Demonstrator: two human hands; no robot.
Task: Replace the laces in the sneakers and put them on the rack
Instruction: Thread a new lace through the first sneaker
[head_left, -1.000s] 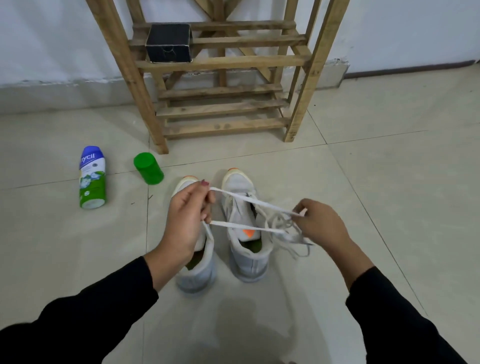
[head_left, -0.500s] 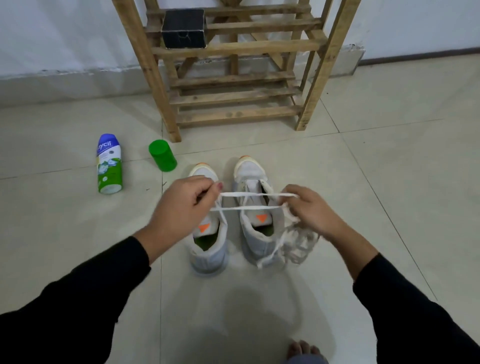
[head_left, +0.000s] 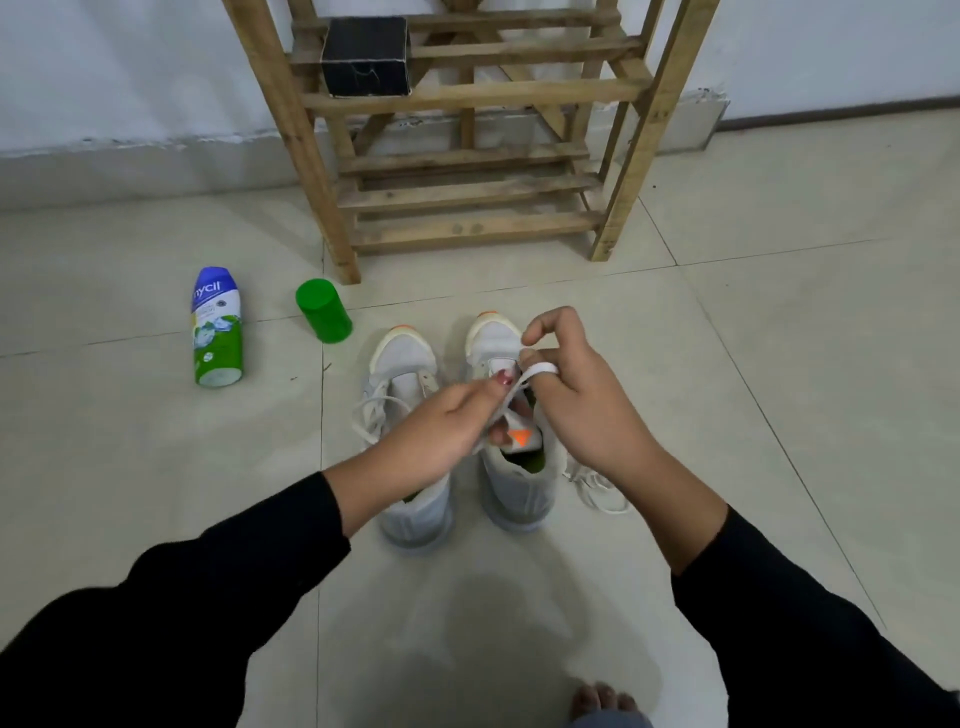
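Two white sneakers stand side by side on the tiled floor, toes toward the rack: the left sneaker (head_left: 404, 364) and the right sneaker (head_left: 511, 488), which shows an orange tongue tab. Both of my hands meet above the right sneaker. My left hand (head_left: 436, 434) pinches a flat white lace (head_left: 537, 372). That lace loops around a finger of my right hand (head_left: 587, 410), whose fingers are curled on it. A loose bundle of white lace (head_left: 597, 491) lies on the floor to the right of the right sneaker. More lace hangs at the left sneaker's side.
A wooden slatted rack (head_left: 467, 197) stands against the wall ahead, with a black box (head_left: 366, 56) on an upper shelf. A powder bottle (head_left: 217, 327) lies on the floor at left, a green cap (head_left: 322, 310) beside it. My bare toes (head_left: 602, 699) show at the bottom.
My hands have come together over the right sneaker; the lace stretched between them is now short and wound round a right-hand finger. The lace bundle stays on the floor.
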